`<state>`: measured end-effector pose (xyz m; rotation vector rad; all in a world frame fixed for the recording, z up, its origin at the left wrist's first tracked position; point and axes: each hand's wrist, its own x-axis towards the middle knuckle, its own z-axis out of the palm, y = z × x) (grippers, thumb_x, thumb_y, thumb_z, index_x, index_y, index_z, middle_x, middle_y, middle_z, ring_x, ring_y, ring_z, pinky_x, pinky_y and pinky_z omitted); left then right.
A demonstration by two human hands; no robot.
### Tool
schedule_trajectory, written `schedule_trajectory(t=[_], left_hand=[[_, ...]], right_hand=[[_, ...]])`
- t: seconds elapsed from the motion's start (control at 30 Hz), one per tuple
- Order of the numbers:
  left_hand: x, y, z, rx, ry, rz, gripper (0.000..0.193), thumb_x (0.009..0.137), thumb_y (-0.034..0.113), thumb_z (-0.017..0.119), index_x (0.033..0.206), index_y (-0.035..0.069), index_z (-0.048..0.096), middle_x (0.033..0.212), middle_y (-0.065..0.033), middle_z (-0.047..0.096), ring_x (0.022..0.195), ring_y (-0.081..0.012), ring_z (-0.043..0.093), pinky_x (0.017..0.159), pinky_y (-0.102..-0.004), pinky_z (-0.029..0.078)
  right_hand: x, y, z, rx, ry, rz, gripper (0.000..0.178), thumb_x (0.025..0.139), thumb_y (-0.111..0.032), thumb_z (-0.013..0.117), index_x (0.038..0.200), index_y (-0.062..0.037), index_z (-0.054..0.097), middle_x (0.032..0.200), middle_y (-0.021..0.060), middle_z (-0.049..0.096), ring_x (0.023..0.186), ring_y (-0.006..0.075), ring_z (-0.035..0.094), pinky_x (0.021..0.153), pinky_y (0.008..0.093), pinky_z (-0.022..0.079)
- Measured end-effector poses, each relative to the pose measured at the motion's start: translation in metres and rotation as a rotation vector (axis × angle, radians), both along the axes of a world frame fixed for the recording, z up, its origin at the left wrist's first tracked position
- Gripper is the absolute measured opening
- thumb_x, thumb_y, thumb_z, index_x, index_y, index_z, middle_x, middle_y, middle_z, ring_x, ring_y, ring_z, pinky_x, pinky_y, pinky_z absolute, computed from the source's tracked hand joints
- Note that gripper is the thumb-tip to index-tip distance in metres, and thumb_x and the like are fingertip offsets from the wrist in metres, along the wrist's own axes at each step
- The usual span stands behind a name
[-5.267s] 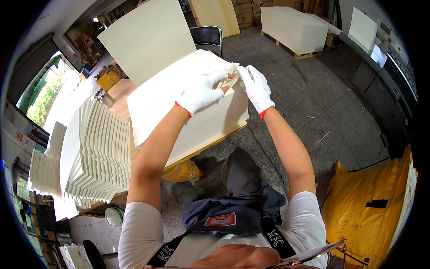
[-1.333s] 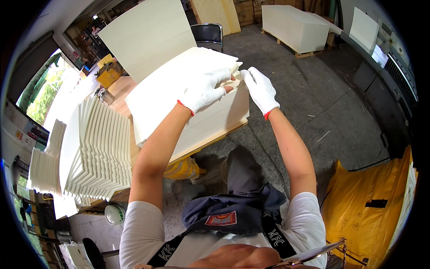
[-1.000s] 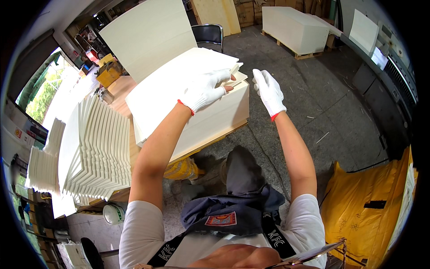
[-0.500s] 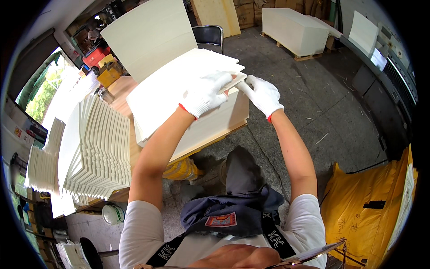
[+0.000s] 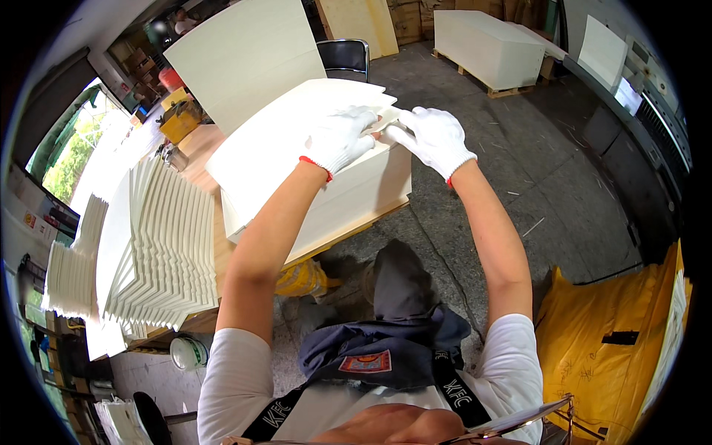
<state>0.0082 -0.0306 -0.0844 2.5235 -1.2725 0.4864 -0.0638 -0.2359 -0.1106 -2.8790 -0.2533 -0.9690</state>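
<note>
Looking down from the head view, I have a tall block of flat white sheets (image 5: 348,204) at about twelve o'clock, the corners at its right end fanned loosely between my hands. My left hand (image 5: 341,139), in a white knit glove with two bare fingertips, lies over the top sheet; those tips meet the parted edges, but I cannot tell whether they clamp anything. My right hand (image 5: 432,141), likewise white-gloved, meets the same corner from about three o'clock of the left; I cannot tell if it pinches a sheet or only touches.

A corner could crease, I judge, if my right fingers push in against uneven edges. Too light a press from my left hand might let the upper sheets skid out of line. I could also catch more layers than I mean to, since they lie so close.

Against the frame from a second ago, my right hand, then clear of the block, is now back at its corner. My left hand sits slightly farther toward twelve o'clock, and the corners fan differently.
</note>
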Motion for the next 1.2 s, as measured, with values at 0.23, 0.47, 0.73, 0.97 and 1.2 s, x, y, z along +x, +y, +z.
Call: schedule_trajectory(t=[0.23, 0.47, 0.73, 0.97, 1.2], left_hand=[[-0.005, 0.014, 0.008, -0.056, 0.210, 0.047, 0.037, 0.093, 0.028, 0.060, 0.127, 0.017, 0.068, 0.124, -0.0122, 0.068, 0.111, -0.0322, 0.065, 0.097, -0.0402, 0.050], [-0.025, 0.010, 0.019, -0.066, 0.411, 0.135, 0.040, 0.092, 0.029, 0.066, 0.130, 0.018, 0.067, 0.122, -0.0144, 0.070, 0.111, -0.0272, 0.066, 0.098, -0.0359, 0.049], [-0.020, 0.012, 0.015, -0.121, 0.468, 0.091, 0.041, 0.090, 0.029, 0.068, 0.130, 0.017, 0.066, 0.119, -0.0135, 0.071, 0.107, -0.0250, 0.066, 0.097, -0.0351, 0.049], [-0.023, 0.013, 0.017, -0.172, 0.498, 0.073, 0.041, 0.092, 0.026, 0.066, 0.132, 0.017, 0.065, 0.119, -0.0135, 0.071, 0.106, -0.0251, 0.066, 0.097, -0.0341, 0.049], [-0.016, 0.017, 0.012, -0.123, 0.423, -0.021, 0.037, 0.096, 0.032, 0.060, 0.132, 0.024, 0.063, 0.110, -0.0178, 0.072, 0.100, -0.0328, 0.069, 0.089, -0.0398, 0.051]], right_hand=[[0.005, 0.027, 0.007, 0.926, 0.323, 0.115, 0.057, 0.100, -0.058, 0.037, 0.102, -0.0081, 0.065, 0.081, 0.0133, 0.065, 0.082, 0.0311, 0.064, 0.079, 0.0415, 0.047], [0.013, 0.026, -0.023, 0.982, 0.102, 0.061, 0.058, 0.100, -0.059, 0.037, 0.096, -0.0071, 0.063, 0.082, 0.0155, 0.064, 0.085, 0.0366, 0.062, 0.080, 0.0436, 0.046], [0.015, 0.025, -0.028, 0.926, 0.074, 0.062, 0.057, 0.101, -0.058, 0.034, 0.102, -0.0082, 0.062, 0.096, 0.0184, 0.066, 0.097, 0.0412, 0.062, 0.084, 0.0467, 0.046], [0.012, 0.028, -0.027, 0.927, 0.049, 0.057, 0.058, 0.101, -0.059, 0.034, 0.108, -0.0098, 0.063, 0.100, 0.0198, 0.068, 0.101, 0.0426, 0.062, 0.086, 0.0485, 0.046], [0.005, 0.034, -0.019, 0.825, 0.061, -0.011, 0.054, 0.102, -0.058, 0.034, 0.110, -0.0119, 0.062, 0.102, 0.0211, 0.068, 0.097, 0.0443, 0.064, 0.083, 0.0511, 0.048]])
